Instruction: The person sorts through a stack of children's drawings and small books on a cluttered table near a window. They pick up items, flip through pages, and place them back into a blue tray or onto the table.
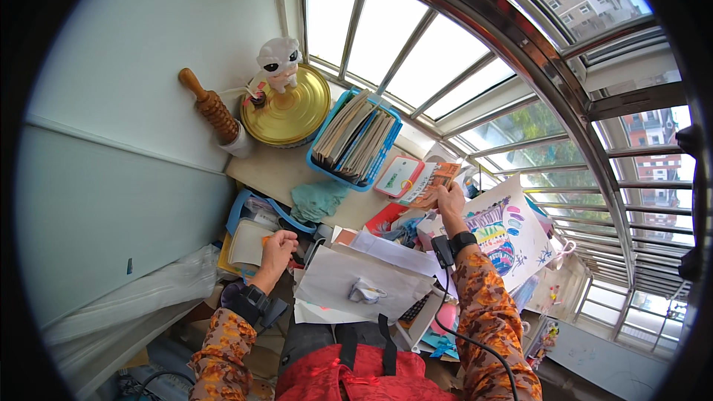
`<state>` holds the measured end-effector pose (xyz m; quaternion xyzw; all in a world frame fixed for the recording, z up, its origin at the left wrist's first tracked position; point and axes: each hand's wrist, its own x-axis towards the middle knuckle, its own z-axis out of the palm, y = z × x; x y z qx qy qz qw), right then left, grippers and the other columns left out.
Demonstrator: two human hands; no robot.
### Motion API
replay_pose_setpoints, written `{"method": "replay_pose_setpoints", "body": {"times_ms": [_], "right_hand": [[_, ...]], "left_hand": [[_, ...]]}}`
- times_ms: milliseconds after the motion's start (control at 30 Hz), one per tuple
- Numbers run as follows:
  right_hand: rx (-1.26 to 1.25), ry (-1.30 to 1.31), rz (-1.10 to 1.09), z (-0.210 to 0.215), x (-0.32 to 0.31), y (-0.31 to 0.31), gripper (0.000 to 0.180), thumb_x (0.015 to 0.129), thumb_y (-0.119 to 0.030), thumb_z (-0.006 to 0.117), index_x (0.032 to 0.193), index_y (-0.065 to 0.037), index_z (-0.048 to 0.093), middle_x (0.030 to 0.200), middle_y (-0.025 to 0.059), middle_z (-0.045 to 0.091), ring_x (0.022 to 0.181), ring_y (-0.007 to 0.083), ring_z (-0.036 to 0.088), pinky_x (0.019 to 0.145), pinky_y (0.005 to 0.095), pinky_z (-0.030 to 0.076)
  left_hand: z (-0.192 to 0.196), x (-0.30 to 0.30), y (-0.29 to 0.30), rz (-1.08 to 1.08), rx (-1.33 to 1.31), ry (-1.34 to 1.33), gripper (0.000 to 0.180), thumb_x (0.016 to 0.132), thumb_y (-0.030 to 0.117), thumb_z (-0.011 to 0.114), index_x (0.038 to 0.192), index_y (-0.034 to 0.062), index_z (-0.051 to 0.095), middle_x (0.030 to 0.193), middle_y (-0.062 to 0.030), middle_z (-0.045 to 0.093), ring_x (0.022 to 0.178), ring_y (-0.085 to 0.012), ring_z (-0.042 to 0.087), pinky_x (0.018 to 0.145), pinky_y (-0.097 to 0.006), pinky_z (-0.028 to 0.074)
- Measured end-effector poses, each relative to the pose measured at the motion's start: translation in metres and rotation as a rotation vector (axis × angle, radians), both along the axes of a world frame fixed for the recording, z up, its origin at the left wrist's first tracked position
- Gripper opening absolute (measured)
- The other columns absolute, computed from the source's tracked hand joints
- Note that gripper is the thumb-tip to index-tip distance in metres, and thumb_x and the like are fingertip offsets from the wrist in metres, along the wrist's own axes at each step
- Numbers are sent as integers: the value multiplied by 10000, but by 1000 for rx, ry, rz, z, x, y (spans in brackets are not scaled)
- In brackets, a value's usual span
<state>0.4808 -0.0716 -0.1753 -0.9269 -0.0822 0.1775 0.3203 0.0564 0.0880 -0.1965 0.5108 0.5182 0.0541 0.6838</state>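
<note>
My right hand grips the edge of an orange-and-white printed booklet, beside a red-edged white box. Below that hand lies a white sheet with a colourful drawing. My left hand is closed, its fingers curled together over a bag with blue handles. A small orange bit shows at its fingertips; what it is, I cannot make out. Between my hands, in front of my body, white paper sheets lie stacked, with a small crumpled silvery piece on top.
A blue basket packed with upright books stands at the back. Left of it are a round golden lid bearing a white figurine and a wooden rolling pin. A teal cloth lies nearer. Barred windows curve along the right.
</note>
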Motion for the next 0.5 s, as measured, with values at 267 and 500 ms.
{"method": "replay_pose_setpoints", "body": {"times_ms": [267, 500], "right_hand": [[180, -123, 109, 48, 5, -47, 253, 856, -204, 587, 980, 14, 621, 751, 121, 649, 462, 192, 587, 405, 304, 467], [427, 94, 51, 128, -19, -78, 204, 933, -143, 541, 1078, -4, 577, 785, 42, 620, 511, 85, 543, 414, 211, 435]], "left_hand": [[-1, 37, 45, 25, 143, -64, 240, 899, 68, 476, 1088, 10, 611, 931, -62, 665, 785, -108, 598, 678, -255, 486], [4, 101, 87, -64, 511, -153, 611, 861, 189, 632, 1392, 1, 396, 1349, -210, 487, 1257, -289, 490, 1022, -370, 409]]}}
